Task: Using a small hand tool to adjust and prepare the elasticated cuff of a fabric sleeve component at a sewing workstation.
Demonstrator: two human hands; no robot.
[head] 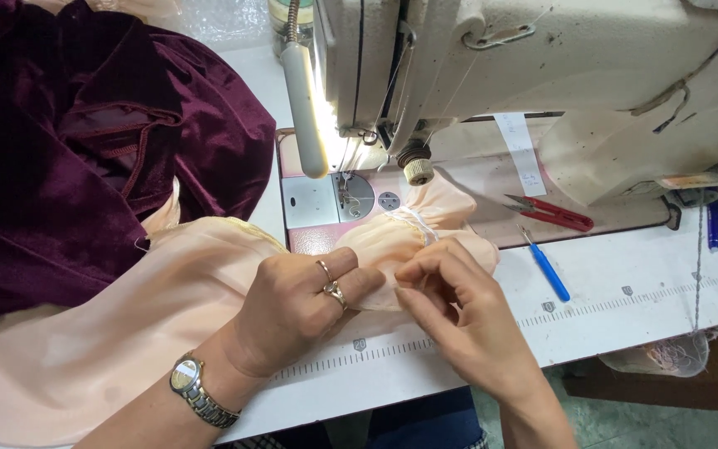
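Peach fabric (126,324) spreads from the lower left across the white table to the sewing machine's needle plate (351,195). Its gathered end (413,229), with a white elastic band, lies just right of the presser foot. My left hand (297,308), with two rings and a wristwatch, presses down on the fabric and pinches it. My right hand (450,295) pinches the gathered edge with thumb and fingertips, touching my left hand's fingers.
A cream sewing machine (542,75) fills the top, with a lit lamp (305,108) at the needle. Dark purple velvet cloth (76,150) is heaped at the left. Red thread snips (552,213) and a blue seam ripper (547,268) lie right of the hands.
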